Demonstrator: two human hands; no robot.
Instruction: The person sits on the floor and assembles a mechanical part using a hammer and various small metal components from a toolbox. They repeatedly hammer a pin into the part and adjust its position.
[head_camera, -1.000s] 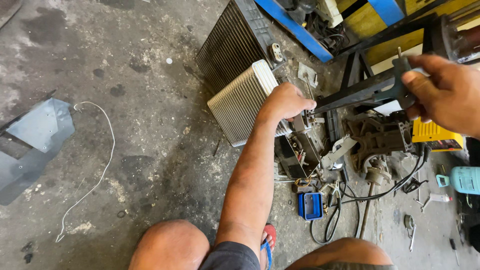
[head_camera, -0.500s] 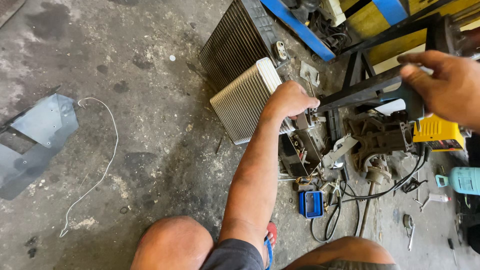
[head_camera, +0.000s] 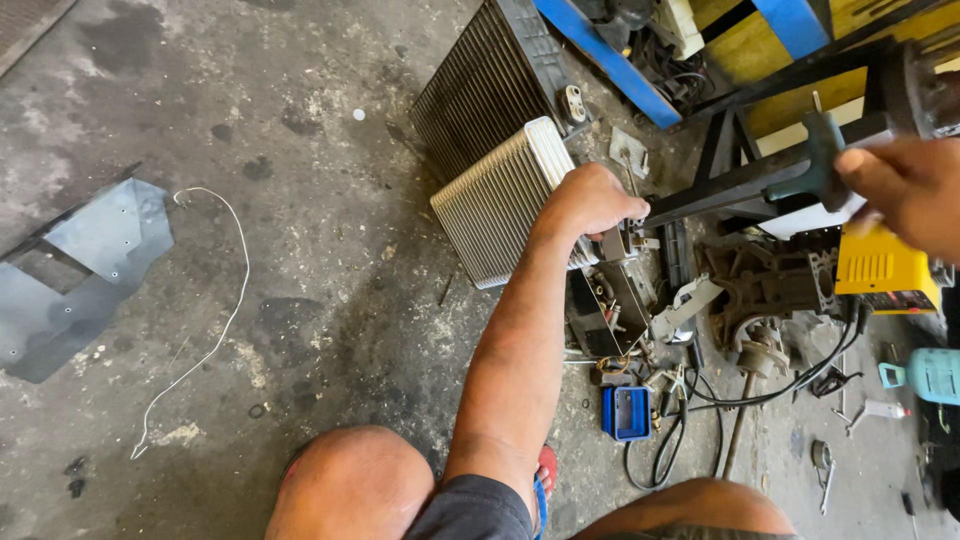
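Note:
My left hand (head_camera: 592, 200) is closed on the fitting end of a small silver finned evaporator core (head_camera: 500, 205) that lies on the concrete floor. A larger dark finned condenser (head_camera: 482, 85) leans behind it. My right hand (head_camera: 905, 185) is at the right edge, gripping a dark green T-handled tool (head_camera: 812, 158) against a black metal bar (head_camera: 740, 180). A yellow box-shaped device (head_camera: 882, 270) sits just below that hand. My knees show at the bottom.
Greasy engine parts (head_camera: 765, 290), black cables (head_camera: 690, 420), a small blue box (head_camera: 628, 412) and a pale blue canister (head_camera: 930, 372) clutter the floor at right. A grey metal sheet (head_camera: 80, 265) and a white wire (head_camera: 215, 330) lie at left. Blue and yellow frames stand at top right.
My right hand with the tool has shifted right and slightly up along the black bar. My left hand keeps its hold on the evaporator core.

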